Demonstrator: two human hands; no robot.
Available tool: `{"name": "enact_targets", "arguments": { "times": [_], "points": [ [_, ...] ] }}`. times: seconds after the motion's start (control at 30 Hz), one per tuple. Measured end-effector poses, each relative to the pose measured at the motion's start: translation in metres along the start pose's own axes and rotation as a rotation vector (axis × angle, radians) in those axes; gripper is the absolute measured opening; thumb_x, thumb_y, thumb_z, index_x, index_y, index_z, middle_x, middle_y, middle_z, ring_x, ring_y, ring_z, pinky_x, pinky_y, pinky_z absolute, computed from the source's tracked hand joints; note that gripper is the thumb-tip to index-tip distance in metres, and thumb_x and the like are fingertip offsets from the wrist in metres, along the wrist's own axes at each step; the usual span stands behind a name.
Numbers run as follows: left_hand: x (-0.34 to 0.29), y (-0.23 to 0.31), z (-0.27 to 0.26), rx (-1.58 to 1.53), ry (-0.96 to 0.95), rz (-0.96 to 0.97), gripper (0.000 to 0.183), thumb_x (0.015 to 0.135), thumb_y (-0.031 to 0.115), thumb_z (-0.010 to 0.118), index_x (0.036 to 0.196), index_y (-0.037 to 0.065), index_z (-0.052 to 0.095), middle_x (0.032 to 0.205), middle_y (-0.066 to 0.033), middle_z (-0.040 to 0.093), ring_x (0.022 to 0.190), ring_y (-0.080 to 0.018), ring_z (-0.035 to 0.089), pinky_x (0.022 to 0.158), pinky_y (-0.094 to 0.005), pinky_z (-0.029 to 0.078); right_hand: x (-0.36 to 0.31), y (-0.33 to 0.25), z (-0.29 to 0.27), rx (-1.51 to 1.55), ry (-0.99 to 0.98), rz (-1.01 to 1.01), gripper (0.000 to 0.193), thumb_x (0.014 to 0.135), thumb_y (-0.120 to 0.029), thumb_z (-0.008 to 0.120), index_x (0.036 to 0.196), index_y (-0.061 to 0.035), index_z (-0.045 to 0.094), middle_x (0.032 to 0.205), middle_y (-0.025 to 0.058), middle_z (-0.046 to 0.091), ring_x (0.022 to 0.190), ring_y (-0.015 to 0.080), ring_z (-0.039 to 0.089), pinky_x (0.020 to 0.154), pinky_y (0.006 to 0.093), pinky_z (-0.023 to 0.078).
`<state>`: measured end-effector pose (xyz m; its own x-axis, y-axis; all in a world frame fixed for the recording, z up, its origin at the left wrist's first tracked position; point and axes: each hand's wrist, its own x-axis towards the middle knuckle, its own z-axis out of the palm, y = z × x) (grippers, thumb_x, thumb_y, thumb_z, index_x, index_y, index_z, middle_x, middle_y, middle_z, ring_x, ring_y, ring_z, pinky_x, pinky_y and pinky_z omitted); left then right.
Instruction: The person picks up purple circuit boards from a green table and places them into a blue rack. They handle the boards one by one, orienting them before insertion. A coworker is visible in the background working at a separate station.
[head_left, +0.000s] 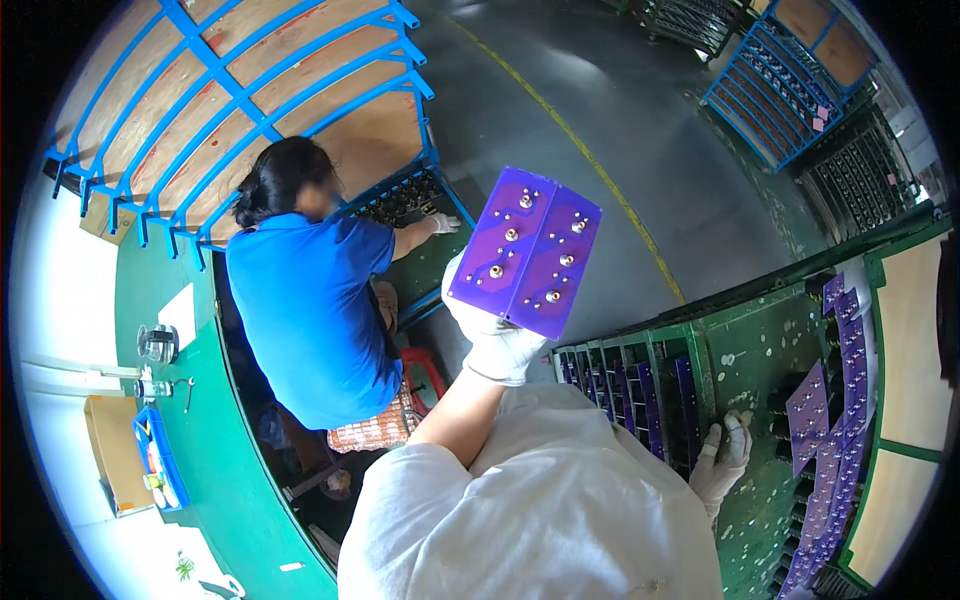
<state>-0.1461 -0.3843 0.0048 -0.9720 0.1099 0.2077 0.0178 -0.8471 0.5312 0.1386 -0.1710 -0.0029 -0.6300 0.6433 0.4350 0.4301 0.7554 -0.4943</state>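
Observation:
My left hand (pixel 490 340), in a white glove, holds up a purple circuit board (pixel 527 250) by its lower edge and left side. A line runs down the middle of the board, and several round metal terminals and small solder points stand out on its face. My gloved right hand (pixel 726 452) is at the green bench (pixel 755 375) on the right, its fingers apart and slightly bent, with nothing seen in it. More purple circuit boards (pixel 838 440) stand in a long row beyond that hand. Others (pixel 645 400) are slotted in a rack to its left.
A co-worker in a blue shirt (pixel 305 310) sits at left, one gloved hand by dark parts in a blue rack (pixel 385 200). A green table (pixel 225 460) carries a blue bin (pixel 158 455) and glass jars (pixel 157 343). Loaded racks (pixel 780 90) stand at the far right.

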Motion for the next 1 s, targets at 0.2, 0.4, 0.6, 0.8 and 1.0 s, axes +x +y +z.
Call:
{"name": "enact_targets", "arguments": {
  "times": [0.2,0.4,0.6,0.8,1.0],
  "points": [
    [-0.009,-0.023,-0.014,0.623,0.135,0.425,0.048,0.074,0.011,0.078,0.116,0.001,0.056,0.117,-0.0146,0.061,0.101,-0.0223,0.065,0.082,-0.0344,0.055,0.002,-0.005,-0.002,0.017,-0.026,-0.025,0.021,0.086,-0.001,0.061,0.108,0.0019,0.059,0.108,0.0215,0.061,0.098,0.0384,0.058,0.088,0.0456,0.046],
    [-0.014,-0.024,-0.036,0.965,0.187,0.314,0.060,0.070,0.017,0.083,0.122,0.003,0.055,0.119,-0.0110,0.059,0.108,-0.0217,0.059,0.094,-0.0357,0.046,0.004,-0.009,-0.007,-0.029,-0.048,-0.038,0.021,0.087,-0.002,0.060,0.107,0.0026,0.059,0.107,0.0222,0.061,0.097,0.0393,0.058,0.087,0.0460,0.046],
    [-0.017,-0.027,-0.037,0.894,0.196,0.177,0.057,0.072,0.016,0.080,0.122,0.003,0.056,0.118,-0.0089,0.059,0.109,-0.0191,0.056,0.096,-0.0347,0.043,0.002,-0.006,-0.004,-0.029,-0.020,-0.016,0.021,0.086,-0.002,0.060,0.106,0.0028,0.059,0.106,0.0224,0.062,0.097,0.0402,0.058,0.086,0.0469,0.046],
    [-0.016,-0.026,-0.043,0.489,0.225,-0.103,0.031,0.091,0.021,0.063,0.118,0.007,0.057,0.109,-0.0029,0.063,0.099,-0.0121,0.059,0.084,-0.0280,0.047,0.003,-0.004,-0.001,-0.021,-0.033,0.023,0.020,0.086,-0.001,0.059,0.105,0.0036,0.059,0.106,0.0233,0.061,0.098,0.0411,0.057,0.086,0.0474,0.046],
    [0.001,-0.047,-0.070,0.712,0.252,-0.011,0.022,0.094,0.018,0.059,0.114,0.009,0.062,0.107,-0.0001,0.063,0.095,-0.0098,0.056,0.087,-0.0258,0.042,0.002,0.002,0.001,0.010,-0.023,0.033,0.021,0.086,-0.001,0.058,0.106,0.0040,0.060,0.106,0.0245,0.061,0.098,0.0409,0.057,0.086,0.0471,0.046]
  ]
}}
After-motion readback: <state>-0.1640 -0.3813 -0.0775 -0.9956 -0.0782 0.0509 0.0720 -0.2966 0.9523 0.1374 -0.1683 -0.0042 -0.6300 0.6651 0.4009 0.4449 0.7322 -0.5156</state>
